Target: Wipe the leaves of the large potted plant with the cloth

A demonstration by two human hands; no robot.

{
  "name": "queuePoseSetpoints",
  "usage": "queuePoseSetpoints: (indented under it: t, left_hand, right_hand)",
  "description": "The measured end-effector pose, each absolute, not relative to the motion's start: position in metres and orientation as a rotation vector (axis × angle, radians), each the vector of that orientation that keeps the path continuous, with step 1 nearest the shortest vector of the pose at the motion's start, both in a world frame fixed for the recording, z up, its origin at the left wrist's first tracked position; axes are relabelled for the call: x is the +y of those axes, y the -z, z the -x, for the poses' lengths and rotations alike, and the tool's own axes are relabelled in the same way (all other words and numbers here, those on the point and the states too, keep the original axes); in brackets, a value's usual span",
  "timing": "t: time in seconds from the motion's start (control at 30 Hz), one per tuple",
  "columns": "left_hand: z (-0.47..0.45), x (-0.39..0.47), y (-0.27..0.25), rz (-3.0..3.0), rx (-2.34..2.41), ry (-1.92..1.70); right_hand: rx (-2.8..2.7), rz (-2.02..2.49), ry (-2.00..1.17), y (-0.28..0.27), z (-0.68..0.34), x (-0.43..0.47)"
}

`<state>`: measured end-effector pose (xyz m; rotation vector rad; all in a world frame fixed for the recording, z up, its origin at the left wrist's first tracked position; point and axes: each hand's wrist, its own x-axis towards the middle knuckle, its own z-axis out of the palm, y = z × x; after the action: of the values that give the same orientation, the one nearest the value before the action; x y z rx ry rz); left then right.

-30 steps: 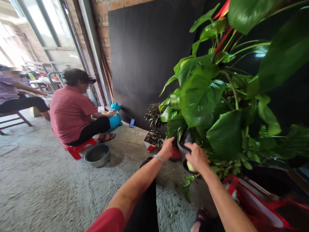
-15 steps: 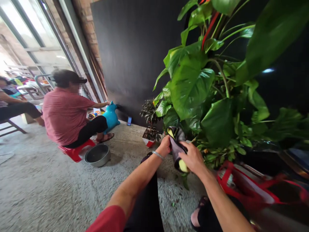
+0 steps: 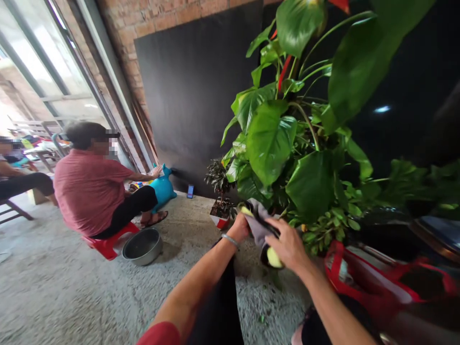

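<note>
I hold the cloth (image 3: pixel 258 230), grey with yellow parts, out in front of me, clear of the floor (image 3: pixel 89 297) and just on the near side of the big plant (image 3: pixel 269 141); my left hand (image 3: pixel 240 228), with a bangle (image 3: pixel 230 240) at its wrist, is closed around the cloth's left edge; my right hand (image 3: pixel 292 247) lies against its right side, fingers partly stretched across the grey, and whether they pinch it or only press I cannot tell; a yellow part shows just beneath that hand. The step in hand, as I judge it, is working the cloth between both hands; the next move seems to call for a firm left grip and free right fingers. Beyond my left hand are a small plant (image 3: pixel 219 177) in a pot (image 3: pixel 220 219) and, farther left, a phone (image 3: pixel 190 191); a red bag (image 3: pixel 335 262) is near on the right; to the left are a basin (image 3: pixel 148 257) and a person (image 3: pixel 91 187) on a red stool (image 3: pixel 108 247), one arm reaching to a blue toy (image 3: pixel 163 189).
</note>
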<state>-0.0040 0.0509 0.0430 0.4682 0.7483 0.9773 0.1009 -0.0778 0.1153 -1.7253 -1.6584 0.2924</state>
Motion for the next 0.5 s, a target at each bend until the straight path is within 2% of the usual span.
queuePoseSetpoints:
  t: [0.1, 0.17, 0.3, 0.37, 0.43, 0.5]
  left_hand:
    - [0.018, 0.047, -0.035, -0.508, 0.779, -0.908]
    - [0.027, 0.045, -0.032, -0.556, 0.789, -0.868]
    - [0.021, 0.039, -0.040, -0.574, 0.804, -0.866]
    - [0.012, 0.032, -0.045, -0.581, 0.818, -0.854]
    - [0.009, 0.022, -0.049, -0.643, 0.829, -0.803]
    - [0.018, 0.010, -0.053, -0.786, 0.828, -0.708]
  right_hand:
    - [-1.466, 1.691, -0.440, -0.086, -0.125, -0.133]
    - [-1.276, 1.710, -0.374, -0.108, -0.156, -0.157]
    - [-1.017, 1.694, 0.324, -0.188, -0.200, -0.138]
    - [-1.100, 1.727, 0.493, -0.199, -0.202, -0.113]
    - [-1.280, 1.879, 0.381, -0.180, -0.194, -0.099]
    - [-1.420, 1.988, 0.124, -0.142, -0.187, -0.107]
